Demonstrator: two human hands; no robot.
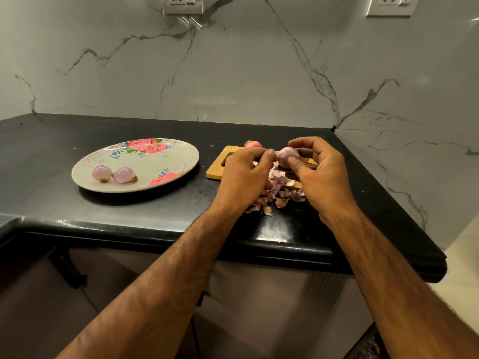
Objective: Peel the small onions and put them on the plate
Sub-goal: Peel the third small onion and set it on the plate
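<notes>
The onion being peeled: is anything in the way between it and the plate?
Nothing visible. Both the left hand and right hand pinch the onion above the cutting board; only bare counter lies between board and plate, where two peeled onions leave room.

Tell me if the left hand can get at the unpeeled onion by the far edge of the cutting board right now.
Probably yes. The unpeeled onion lies just beyond the left hand with nothing between them, but that hand now pinches the held onion.

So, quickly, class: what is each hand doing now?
Left hand: pinches skin on the small, round, pale purple onion.
Right hand: grips that onion.
</notes>
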